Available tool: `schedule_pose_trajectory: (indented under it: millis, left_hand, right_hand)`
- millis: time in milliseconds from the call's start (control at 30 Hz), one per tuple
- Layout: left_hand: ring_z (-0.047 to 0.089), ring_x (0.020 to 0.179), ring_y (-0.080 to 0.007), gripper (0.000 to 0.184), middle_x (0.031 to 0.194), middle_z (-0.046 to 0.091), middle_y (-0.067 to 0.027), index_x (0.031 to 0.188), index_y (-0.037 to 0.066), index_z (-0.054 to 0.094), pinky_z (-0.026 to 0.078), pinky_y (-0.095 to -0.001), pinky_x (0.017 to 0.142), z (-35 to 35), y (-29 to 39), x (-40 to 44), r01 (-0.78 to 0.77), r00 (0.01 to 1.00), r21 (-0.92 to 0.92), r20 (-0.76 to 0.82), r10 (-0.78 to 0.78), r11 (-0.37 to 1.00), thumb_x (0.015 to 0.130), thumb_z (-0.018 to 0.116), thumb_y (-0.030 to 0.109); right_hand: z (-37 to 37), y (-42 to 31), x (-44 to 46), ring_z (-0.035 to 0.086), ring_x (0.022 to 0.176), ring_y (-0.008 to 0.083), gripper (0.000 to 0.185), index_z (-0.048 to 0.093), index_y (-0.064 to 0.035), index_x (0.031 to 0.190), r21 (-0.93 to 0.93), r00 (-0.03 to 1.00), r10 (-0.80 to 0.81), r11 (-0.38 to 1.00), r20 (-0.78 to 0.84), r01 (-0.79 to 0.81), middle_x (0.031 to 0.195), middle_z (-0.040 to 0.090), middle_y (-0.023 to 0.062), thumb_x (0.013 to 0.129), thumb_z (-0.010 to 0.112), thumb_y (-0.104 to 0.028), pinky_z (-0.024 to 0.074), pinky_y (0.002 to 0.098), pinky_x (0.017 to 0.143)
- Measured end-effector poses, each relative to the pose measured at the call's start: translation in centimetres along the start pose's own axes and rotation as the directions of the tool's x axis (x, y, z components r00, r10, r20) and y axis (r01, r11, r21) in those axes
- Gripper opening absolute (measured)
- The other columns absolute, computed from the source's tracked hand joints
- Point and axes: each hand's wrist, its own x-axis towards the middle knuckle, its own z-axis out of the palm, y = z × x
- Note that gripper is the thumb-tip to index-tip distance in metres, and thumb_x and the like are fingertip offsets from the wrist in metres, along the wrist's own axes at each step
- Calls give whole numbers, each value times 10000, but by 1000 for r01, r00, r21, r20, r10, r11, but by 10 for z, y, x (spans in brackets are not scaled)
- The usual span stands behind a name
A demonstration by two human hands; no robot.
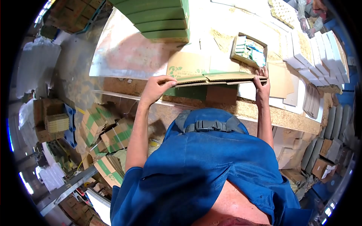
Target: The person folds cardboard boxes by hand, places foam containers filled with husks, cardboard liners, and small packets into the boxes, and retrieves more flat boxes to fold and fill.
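Note:
A folded flat cardboard box (217, 77), brown with green print, is held up level between both hands over the front part of the workbench. My left hand (160, 88) pinches its left end, thumb on the near edge. At the right end, my right hand (262, 83) grips it with the thumb in front and the fingers behind. Beneath the box lies more flat cardboard (188, 62) with green print. Just beyond my right hand sits a small open carton (233, 52) with white and green packets inside.
Green boxes (162, 22) are stacked at the back left of the workbench (117, 56). White foam blocks (318, 56) stand to the right. A co-worker's hands (307, 28) show at the far right. Flattened cartons (109, 132) lie on the floor at left.

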Motion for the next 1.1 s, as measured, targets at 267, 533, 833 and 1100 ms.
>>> schedule_pose_trajectory:
  millis: [267, 533, 833, 1100]
  left_hand:
    - [702, 888, -281, 260, 1007, 725, -155, 1050, 54, 734, 533, -351, 807, -2, 36, 13, -125, 988, 407, 136, 75, 905, 890, 696, 256]
    - [651, 909, -425, 516, 1021, 671, -261, 1388, 138, 522, 521, -413, 844, -14, 75, 45, -232, 968, 412, 13, 249, 881, 888, 593, 31]
    - [547, 1152, -465, 734, 1297, 518, -328, 1521, 56, 225, 455, -468, 986, 21, 45, 93, -172, 983, 591, 52, 175, 788, 855, 535, 38]
    - [101, 1488, -414, 1033, 1599, 100, -275, 1513, 20, 293, 181, -462, 1199, 32, 38, 84, -292, 839, 547, 541, -65, 785, 745, 796, 493]
  right_hand:
    - [-3, -7, 4, 319, 1432, 298, 955, 163, -17, 1551, 165, 998, 32, 985, 62, -42, 1557, 280, 211, 758, 694, 23, 319, 400, 1150]
    - [30, -61, 16, 532, 1227, 185, 771, 458, 53, 1410, 47, 995, -67, 997, 78, 63, 1423, 499, 136, 640, 449, 111, 478, 278, 962]
    - [101, 18, 49, 603, 828, 162, 351, 636, 45, 1086, -188, 992, 83, 977, -99, -101, 921, 671, 108, 752, 552, -25, 498, 298, 767]
    - [126, 22, 44, 608, 1077, 291, 787, 470, -4, 1328, -438, 954, -247, 886, -169, 152, 1161, 626, 197, 705, 860, -286, 476, 354, 947]
